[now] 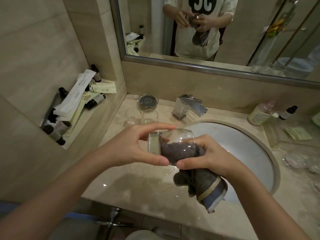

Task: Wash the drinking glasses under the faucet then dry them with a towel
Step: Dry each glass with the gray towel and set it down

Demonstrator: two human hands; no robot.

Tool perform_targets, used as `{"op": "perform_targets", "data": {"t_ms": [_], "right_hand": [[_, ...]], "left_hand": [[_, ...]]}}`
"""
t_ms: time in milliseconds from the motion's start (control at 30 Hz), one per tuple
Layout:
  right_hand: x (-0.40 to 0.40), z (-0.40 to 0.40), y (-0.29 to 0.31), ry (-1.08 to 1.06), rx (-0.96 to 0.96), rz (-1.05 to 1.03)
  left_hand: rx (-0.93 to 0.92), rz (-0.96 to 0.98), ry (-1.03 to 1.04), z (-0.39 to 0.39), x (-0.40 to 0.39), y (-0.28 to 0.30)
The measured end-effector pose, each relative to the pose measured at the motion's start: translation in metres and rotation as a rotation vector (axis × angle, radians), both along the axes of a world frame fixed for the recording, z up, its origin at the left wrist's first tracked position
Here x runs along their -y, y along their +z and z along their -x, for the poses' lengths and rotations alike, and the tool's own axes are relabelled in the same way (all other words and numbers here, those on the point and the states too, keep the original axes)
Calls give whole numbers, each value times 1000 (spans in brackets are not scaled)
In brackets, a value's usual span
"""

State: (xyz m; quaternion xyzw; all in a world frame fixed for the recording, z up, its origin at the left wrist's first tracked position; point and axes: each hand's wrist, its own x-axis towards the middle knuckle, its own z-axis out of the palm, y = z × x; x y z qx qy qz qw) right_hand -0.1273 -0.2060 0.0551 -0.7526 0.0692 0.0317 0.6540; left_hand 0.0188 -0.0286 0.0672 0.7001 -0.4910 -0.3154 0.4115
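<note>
A clear drinking glass (174,137) lies on its side in front of me, above the counter's front edge. My left hand (136,146) grips its thick base between thumb and fingers. A grey towel (180,150) is stuffed into the glass's mouth, and its free end hangs down below. My right hand (206,155) holds the towel at the rim of the glass. Two more clear glasses (150,115) (133,115) stand on the counter left of the chrome faucet (188,107). No water runs from the faucet.
A white oval sink (245,144) is set in the beige marble counter (138,181). A glass dish (148,100) stands behind the glasses. Small bottles and packets (78,103) fill a left wall niche. Bottles (261,113) and glassware (297,160) stand at right. A mirror (207,32) hangs above.
</note>
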Motion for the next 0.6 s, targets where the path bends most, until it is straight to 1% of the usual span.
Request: {"op": "perform_targets", "data": {"t_ms": [100,167,333,467,600], "right_hand": [[-4,-4,-1,87,-17,139],[-8,-7,-3,135,-32,169],[-12,-11,-11,151,-57,167],[-12,-16,-19,87,-66,93],[-13,-18,-26,32,-41,41]], "left_hand": [[-36,-102,-9,-5,-6,-5],[-34,-161,-23,-6,-7,-10],[-127,-191,-31,-12,-8,-23],[-229,-145,0,-18,-10,-32],[-304,-151,22,-26,-9,-45]]}}
